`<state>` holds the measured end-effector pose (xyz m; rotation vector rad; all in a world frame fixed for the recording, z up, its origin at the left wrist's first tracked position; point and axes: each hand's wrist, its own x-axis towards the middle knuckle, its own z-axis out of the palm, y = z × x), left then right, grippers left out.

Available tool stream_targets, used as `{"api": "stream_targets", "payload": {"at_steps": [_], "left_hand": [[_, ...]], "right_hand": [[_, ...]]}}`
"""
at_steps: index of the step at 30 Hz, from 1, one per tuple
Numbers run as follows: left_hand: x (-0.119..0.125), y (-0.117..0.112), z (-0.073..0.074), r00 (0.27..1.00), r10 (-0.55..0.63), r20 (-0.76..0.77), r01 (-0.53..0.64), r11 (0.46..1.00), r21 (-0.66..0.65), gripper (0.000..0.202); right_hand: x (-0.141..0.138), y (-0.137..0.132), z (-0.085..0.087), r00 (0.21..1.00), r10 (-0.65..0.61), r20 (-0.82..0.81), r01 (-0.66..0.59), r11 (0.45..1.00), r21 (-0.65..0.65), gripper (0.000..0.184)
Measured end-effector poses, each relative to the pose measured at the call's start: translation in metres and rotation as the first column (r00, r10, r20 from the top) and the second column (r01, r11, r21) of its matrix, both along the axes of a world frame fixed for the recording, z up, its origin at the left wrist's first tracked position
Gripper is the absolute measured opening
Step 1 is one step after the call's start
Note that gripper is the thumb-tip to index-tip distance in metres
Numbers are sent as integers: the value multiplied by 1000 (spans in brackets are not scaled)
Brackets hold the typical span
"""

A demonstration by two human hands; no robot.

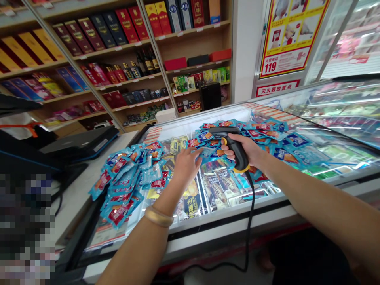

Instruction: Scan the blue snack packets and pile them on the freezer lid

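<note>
My right hand [245, 148] is wrapped round the handle of a black and yellow barcode scanner [237, 152]. The scanner's head points left over the packets, and its cord hangs down toward me. At the middle of the glass lid, my left hand [187, 162] has its fingertips and thumb on a small blue snack packet [207, 151], pale side up. Around both hands lies a spread of blue and red snack packets [264, 133]. A heaped pile of similar packets [123, 184] lies to the left, its lower ones partly covered.
Beneath the packets is a chest freezer [213, 223] with wrapped ice creams [215, 188] behind its glass. A counter [86, 178] with a black device [80, 144] adjoins it at left. Shelves [118, 47] of boxes stand behind. The scanner's cord [250, 221] crosses the freezer's front edge.
</note>
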<state>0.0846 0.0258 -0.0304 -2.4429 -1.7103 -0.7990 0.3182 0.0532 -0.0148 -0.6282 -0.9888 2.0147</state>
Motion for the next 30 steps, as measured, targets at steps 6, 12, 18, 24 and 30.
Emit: {"api": "stream_targets", "payload": {"at_steps": [6,12,18,24,30], "left_hand": [[1,5,-1,483,101,870,167,964,-205,30],[1,2,10,-28,302,953,352,895,-274,38],[10,-1,17,-26,361,932,201,915,-349,51],[9,-2,6,330,332,884,12,935,-355,31],[4,0,-6,596,165,786,-31,983,-183,20]], "right_hand": [[0,-1,0,1000,-9,-1,9,1000,9,20],[0,-2,0,1000,-8,5,8,1000,28,19],[0,-4,1,1000,-25,5,25,999,21,21],[-5,-12,2,999,34,3,-34,998,51,21],[-10,-17,-1,994,106,38,-109,992,71,24]]}}
